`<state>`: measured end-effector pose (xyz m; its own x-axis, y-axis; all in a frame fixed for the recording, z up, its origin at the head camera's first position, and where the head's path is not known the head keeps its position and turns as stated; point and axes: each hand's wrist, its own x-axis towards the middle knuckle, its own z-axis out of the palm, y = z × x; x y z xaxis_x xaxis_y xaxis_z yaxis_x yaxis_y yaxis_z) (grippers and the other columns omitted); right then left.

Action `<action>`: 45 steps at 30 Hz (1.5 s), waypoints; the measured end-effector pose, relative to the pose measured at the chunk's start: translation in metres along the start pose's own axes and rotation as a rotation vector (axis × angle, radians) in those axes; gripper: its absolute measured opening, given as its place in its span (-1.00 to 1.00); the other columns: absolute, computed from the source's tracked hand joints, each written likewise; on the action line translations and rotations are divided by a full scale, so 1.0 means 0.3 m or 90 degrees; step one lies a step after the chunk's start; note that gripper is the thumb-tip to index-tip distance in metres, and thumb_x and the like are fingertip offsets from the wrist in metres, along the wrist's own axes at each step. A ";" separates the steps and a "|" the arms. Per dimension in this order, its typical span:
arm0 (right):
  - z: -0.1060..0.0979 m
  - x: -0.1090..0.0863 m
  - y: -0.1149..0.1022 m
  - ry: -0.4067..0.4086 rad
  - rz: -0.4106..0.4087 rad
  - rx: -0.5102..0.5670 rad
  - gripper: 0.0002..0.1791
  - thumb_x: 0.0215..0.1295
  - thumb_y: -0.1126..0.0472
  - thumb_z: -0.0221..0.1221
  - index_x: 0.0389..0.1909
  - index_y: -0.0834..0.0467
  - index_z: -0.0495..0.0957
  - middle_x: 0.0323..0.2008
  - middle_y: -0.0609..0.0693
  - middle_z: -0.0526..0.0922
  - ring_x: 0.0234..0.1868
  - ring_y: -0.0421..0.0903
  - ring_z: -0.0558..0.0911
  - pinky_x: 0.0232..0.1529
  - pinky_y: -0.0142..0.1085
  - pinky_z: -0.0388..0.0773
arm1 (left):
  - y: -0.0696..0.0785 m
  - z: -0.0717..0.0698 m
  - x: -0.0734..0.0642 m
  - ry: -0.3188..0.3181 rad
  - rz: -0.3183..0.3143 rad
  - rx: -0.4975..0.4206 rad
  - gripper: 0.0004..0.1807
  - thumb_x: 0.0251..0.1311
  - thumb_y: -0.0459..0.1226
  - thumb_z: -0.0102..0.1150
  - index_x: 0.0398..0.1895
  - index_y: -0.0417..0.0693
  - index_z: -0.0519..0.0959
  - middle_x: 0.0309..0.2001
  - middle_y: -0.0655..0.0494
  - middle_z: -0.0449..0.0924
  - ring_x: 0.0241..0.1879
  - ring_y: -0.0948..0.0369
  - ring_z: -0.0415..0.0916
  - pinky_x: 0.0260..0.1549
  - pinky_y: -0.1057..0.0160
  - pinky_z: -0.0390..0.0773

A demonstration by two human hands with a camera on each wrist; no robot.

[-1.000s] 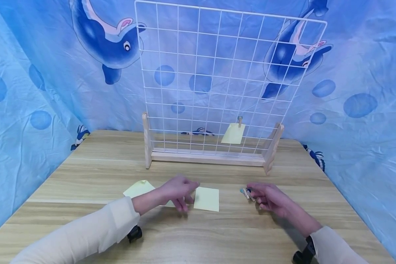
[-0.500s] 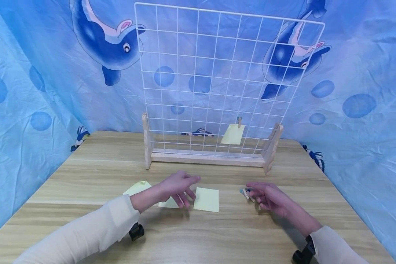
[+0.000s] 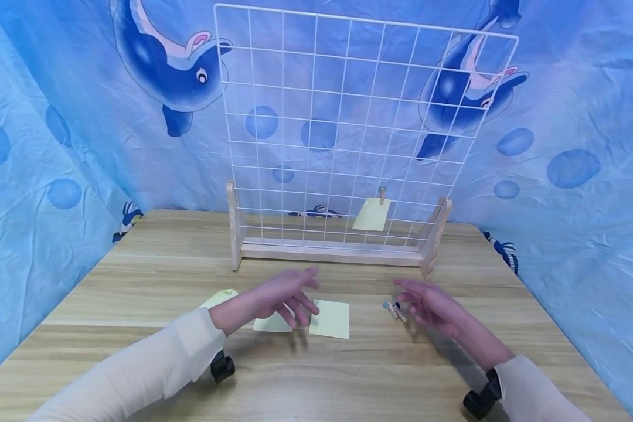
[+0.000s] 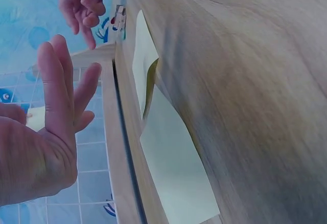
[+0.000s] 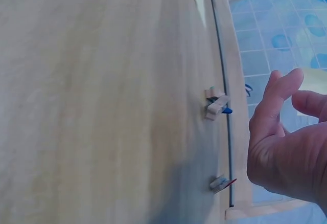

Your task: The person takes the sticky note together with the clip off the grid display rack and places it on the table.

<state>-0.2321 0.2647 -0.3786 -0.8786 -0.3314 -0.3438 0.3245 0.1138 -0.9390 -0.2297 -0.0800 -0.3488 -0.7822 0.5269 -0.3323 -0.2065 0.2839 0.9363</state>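
My left hand [image 3: 281,298] hovers over the table with fingers spread and nothing in its grasp. Below it lie pale yellow sticky notes: one square note [image 3: 330,320] to the right of the fingers, a second note [image 3: 272,324] partly under the hand, and a third note [image 3: 221,297] half hidden behind the forearm. Over on the right, my right hand [image 3: 434,306] is held above the table, fingers loosely bent and holding nothing. Small wooden clothespins [image 3: 395,311] lie just left of its fingers; the right wrist view has a crossed pair [image 5: 217,105] and another clothespin [image 5: 222,184].
Behind the hands stands a white wire grid [image 3: 316,122] in a wooden base [image 3: 332,253]. A clothespin [image 3: 382,196] fixes another yellow note [image 3: 371,215] low on its right side. A blue dolphin-print curtain [image 3: 575,246] surrounds the wooden table [image 3: 153,264].
My left hand has lifted away from the notes and its fingers have spread. The right hand has risen off the clothespins, its index finger extending. Notes and clothespins stay in place.
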 end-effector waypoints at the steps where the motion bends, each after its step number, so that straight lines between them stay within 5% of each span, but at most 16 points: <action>1: 0.002 0.001 -0.006 0.001 -0.002 0.000 -0.21 0.39 -0.10 0.06 0.47 0.21 0.04 -0.18 -0.01 0.61 -0.56 -0.34 0.45 -0.60 -0.55 0.40 | 0.002 -0.002 0.002 -0.005 -0.001 -0.006 -0.11 0.35 0.27 -0.28 0.37 -0.34 0.21 -0.14 -0.29 0.65 -0.56 0.15 0.64 -0.64 0.28 0.61; 12: 0.021 0.010 -0.053 -0.005 -0.022 -0.006 -0.25 0.41 -0.14 0.02 0.50 -0.05 -0.03 0.27 0.26 0.35 -0.22 -0.13 0.55 -0.40 -0.39 0.48 | 0.027 -0.010 0.037 -0.038 0.001 -0.091 0.04 0.16 0.48 -0.40 0.45 -0.11 0.15 0.06 -0.32 0.56 -0.28 0.02 0.69 -0.59 0.25 0.63; 23: 0.051 0.027 -0.127 -0.020 -0.085 0.008 -0.38 0.47 -0.09 -0.04 0.45 -0.13 0.00 0.04 0.04 0.51 -0.23 -0.12 0.58 -0.50 -0.42 0.57 | 0.060 0.003 0.093 -0.050 0.035 -0.166 0.00 0.15 0.51 -0.49 0.47 0.08 0.12 0.20 -0.37 0.42 0.00 -0.13 0.59 -0.47 0.23 0.66; 27: 0.058 0.040 -0.164 -0.021 -0.105 0.017 -0.37 0.45 -0.11 -0.01 0.43 -0.15 0.00 0.02 0.01 0.53 -0.22 -0.12 0.59 -0.48 -0.41 0.59 | 0.079 0.013 0.119 -0.054 0.053 -0.202 -0.08 0.22 0.45 -0.53 0.49 0.14 0.08 0.25 -0.39 0.35 0.14 -0.23 0.45 -0.19 0.02 0.66; 32: 0.061 0.059 -0.214 -0.017 -0.135 0.022 -0.38 0.47 -0.09 -0.05 0.45 -0.15 -0.04 0.01 -0.02 0.55 -0.25 -0.14 0.60 -0.48 -0.41 0.58 | 0.105 0.031 0.159 -0.018 0.082 -0.226 -0.15 0.24 0.43 -0.46 0.44 0.19 0.17 0.18 -0.35 0.45 0.13 -0.21 0.47 0.05 -0.25 0.45; 39: 0.065 0.096 -0.283 -0.013 -0.160 0.036 -0.37 0.52 -0.01 -0.12 0.49 -0.11 -0.14 -0.04 -0.08 0.57 -0.32 -0.19 0.59 -0.49 -0.43 0.56 | 0.129 0.044 0.213 0.020 0.099 -0.249 -0.24 0.31 0.34 -0.38 0.42 0.16 0.22 0.20 -0.37 0.42 0.07 -0.12 0.54 0.04 -0.23 0.47; 45: 0.063 0.119 -0.332 0.001 -0.164 0.047 -0.34 0.50 -0.03 -0.07 0.49 -0.12 -0.13 0.08 0.06 0.51 -0.36 -0.21 0.60 -0.50 -0.44 0.58 | 0.149 0.050 0.254 0.054 0.104 -0.258 -0.36 0.38 0.17 -0.27 0.43 0.14 0.20 0.14 -0.31 0.50 0.08 -0.14 0.54 -0.04 -0.16 0.55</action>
<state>-0.2893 0.2239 -0.2971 -0.9362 -0.3390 -0.0928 0.1142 -0.0435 -0.9925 -0.2895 -0.0150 -0.3339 -0.8658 0.4661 -0.1824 -0.2773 -0.1432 0.9501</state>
